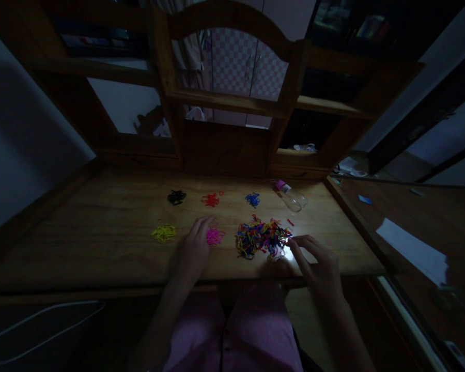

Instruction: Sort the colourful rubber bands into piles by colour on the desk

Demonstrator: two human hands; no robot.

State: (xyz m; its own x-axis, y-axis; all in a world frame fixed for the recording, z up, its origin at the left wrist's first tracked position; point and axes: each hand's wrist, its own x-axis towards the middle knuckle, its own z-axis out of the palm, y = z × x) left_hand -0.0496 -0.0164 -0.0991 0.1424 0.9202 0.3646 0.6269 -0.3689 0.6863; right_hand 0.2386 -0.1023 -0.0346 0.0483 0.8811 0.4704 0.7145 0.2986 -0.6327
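A mixed heap of small coloured rubber bands (pixel 258 237) lies on the wooden desk. At its right edge, the thumb and forefinger of my right hand (pixel 320 261) pinch together on what looks like a dark rubber band. My left hand (pixel 194 245) is over the desk beside a small pile of pink rubber bands (pixel 214 236), its fingers loosely extended and slightly blurred. To its left is a pile of yellow rubber bands (pixel 164 233). Farther back are separate piles of black rubber bands (pixel 176 197), red rubber bands (pixel 211 199) and blue rubber bands (pixel 252 199).
A clear bottle with a pink cap (pixel 292 198) lies on its side behind the heap. The desk (pixel 112 222) has a wooden shelf unit (pixel 225 147) along its back. On a side surface at right are white papers (pixel 413 250) and a small blue packet (pixel 365 199).
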